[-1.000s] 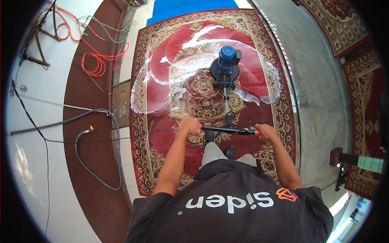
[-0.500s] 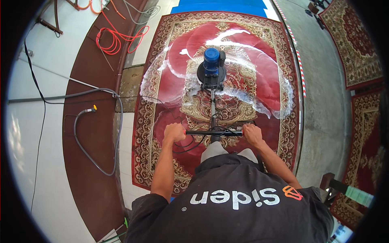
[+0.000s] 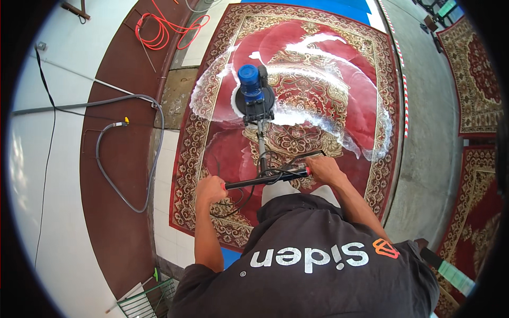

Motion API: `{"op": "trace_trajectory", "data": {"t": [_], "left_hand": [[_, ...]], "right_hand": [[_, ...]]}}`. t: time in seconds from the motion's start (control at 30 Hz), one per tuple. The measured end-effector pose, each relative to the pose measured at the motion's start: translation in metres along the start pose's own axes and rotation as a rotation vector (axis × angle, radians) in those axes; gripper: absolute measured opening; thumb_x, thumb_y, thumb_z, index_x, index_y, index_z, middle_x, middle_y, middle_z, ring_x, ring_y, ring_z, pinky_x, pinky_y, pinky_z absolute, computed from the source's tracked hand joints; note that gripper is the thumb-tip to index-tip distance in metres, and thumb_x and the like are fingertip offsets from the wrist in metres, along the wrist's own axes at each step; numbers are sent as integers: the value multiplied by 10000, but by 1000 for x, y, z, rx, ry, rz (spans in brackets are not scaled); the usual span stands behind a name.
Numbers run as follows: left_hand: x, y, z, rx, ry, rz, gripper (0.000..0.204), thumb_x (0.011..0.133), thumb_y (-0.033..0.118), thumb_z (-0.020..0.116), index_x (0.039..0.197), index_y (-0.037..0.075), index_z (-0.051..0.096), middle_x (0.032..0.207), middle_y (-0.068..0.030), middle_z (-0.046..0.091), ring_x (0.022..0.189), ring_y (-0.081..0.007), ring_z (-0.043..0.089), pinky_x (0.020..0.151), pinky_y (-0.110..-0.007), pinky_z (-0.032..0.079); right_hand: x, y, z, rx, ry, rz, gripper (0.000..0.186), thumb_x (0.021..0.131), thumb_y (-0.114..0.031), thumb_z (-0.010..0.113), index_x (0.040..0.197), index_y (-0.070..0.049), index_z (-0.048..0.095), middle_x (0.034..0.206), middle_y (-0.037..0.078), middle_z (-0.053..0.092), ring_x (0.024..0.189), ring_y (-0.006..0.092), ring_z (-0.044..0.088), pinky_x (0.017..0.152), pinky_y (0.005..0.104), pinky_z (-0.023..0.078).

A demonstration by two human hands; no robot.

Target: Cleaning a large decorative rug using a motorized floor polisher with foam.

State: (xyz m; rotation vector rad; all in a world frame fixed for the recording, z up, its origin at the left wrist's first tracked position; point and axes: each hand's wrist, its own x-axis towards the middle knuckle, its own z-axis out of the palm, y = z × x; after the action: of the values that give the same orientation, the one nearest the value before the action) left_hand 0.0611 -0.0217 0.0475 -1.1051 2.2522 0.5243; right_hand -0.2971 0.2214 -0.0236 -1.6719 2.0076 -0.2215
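Observation:
Both of my hands grip the black handlebar of a floor scrubbing machine. My left hand is closed round the bar's left end, beside a red grip edge. Round the right end, a little higher, my right hand is wrapped. The handlebar tilts, its left end nearer me, with a black cable looped over it. A grey pole leads forward to the machine's blue motor and round black base. It stands on a patterned red and beige rug, with white foam spread in arcs; its brush is hidden.
A grey hose with a yellow-tipped nozzle lies left, near an orange-red coiled hose. At lower left is a green wire rack. More rugs are at the right, past red-and-white striped tape.
The machine has swung left over the rug. The handlebar has tilted, its left end coming down and toward me with my left hand. My view has shifted slightly.

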Motion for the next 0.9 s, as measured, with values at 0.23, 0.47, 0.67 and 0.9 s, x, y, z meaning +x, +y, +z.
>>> {"op": "trace_trajectory", "data": {"t": [0.23,0.47,0.67,0.9], "left_hand": [[-46,-5,-13,-83,-38,-61,204,705,283,766,811,113,802,800,-194,738,784,-411,720,759,-506,576],[-95,21,18,-125,-85,-12,226,679,297,796,794,102,803,757,-192,725,764,-409,714,738,-491,577],[-102,58,29,-101,-125,41,219,651,278,786,779,101,800,761,-193,727,774,-412,716,745,-490,579],[-84,102,52,91,-138,241,283,645,337,800,813,111,811,745,-183,719,770,-406,712,753,-501,583]], "right_hand": [[0,-23,-39,-14,-71,-54,83,890,-107,640,951,-52,633,906,148,721,899,368,730,731,497,576],[-58,-30,-73,-4,-201,-69,142,928,-148,635,1035,-56,654,941,152,737,936,367,740,774,488,584],[-134,-15,-34,47,-254,76,197,883,-148,673,1052,-56,627,952,156,723,936,377,725,789,506,569],[-223,0,5,180,-182,262,168,896,-155,666,1030,-59,633,936,168,722,923,398,718,777,532,569]]}}
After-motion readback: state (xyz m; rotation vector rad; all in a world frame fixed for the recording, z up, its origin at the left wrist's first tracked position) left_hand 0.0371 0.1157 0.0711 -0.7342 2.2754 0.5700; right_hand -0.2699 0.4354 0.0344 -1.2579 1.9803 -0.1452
